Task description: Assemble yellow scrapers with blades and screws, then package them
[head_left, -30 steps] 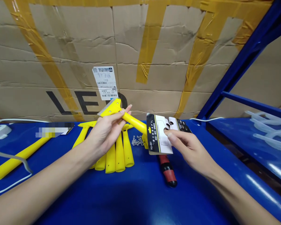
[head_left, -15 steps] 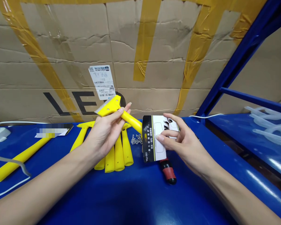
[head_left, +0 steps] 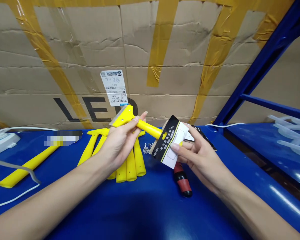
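My left hand [head_left: 126, 135] is closed around the neck of a yellow scraper [head_left: 148, 128], whose metal blade points up and left. My right hand [head_left: 198, 146] pinches a black-and-white cardboard packaging card [head_left: 168, 141], thumb on its printed face. The scraper's handle runs behind the card, and a bit of yellow shows beside my right thumb; whether it passes through a fold is hidden. Several yellow scraper handles [head_left: 131, 168] lie under and behind my left hand. Below the card lies a red-and-black screwdriver handle [head_left: 183, 181], its upper end covered.
Small metal nuts or screws [head_left: 147, 148] are heaped behind the card. More printed cards [head_left: 202, 135] lie beyond my right hand. A separate scraper [head_left: 30, 166] and a white cable rest at left. A large taped carton [head_left: 135, 56] stands behind the blue table [head_left: 140, 213].
The card has tilted clockwise and slid along the handle, with yellow now showing by my right thumb. The scraper lies a little flatter. The whole view has shifted slightly.
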A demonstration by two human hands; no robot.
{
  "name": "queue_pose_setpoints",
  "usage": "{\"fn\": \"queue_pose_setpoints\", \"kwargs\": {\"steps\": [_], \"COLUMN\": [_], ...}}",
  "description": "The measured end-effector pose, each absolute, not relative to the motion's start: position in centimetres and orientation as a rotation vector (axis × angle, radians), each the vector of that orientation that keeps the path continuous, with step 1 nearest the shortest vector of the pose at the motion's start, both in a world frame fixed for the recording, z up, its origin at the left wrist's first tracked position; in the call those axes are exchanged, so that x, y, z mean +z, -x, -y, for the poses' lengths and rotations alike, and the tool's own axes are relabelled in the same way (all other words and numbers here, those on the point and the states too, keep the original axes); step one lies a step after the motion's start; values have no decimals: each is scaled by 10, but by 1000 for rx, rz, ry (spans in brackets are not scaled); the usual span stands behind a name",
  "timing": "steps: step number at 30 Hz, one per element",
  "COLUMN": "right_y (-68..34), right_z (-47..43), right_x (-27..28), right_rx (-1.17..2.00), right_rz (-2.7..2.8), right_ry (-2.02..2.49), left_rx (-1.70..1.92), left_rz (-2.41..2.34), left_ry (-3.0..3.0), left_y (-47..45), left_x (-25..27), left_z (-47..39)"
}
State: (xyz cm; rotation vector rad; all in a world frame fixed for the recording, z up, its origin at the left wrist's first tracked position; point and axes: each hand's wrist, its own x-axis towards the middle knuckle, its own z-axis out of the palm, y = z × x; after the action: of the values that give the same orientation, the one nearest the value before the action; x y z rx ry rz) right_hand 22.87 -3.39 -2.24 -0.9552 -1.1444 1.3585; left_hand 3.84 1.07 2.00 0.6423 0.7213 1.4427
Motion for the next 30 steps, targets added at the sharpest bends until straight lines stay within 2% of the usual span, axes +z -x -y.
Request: {"fn": "queue_pose_setpoints", "kwargs": {"steps": [6,14,22,26,30], "right_y": [-235,-241,-185,-157,-136], "right_z": [28,26,7,-2,-3], "right_x": [-20,-3,29,26,31], "right_rx": [1340,1341,1424,1314,1255], "right_rz": [1034,1339,1546,1506,1481], "right_ry": [953,1128,1184,1113,1050], "left_rx": [1376,1117,883,878,863], "left_rz": [-711,-881,-969,-951,-873], "left_ry": [-862,-1200,-1577,-1805,-1696], "left_y": [-29,27,60,66,74], "left_x": [14,38,52,57,56], "left_z": [-13,-39,-43,-39,-40]}}
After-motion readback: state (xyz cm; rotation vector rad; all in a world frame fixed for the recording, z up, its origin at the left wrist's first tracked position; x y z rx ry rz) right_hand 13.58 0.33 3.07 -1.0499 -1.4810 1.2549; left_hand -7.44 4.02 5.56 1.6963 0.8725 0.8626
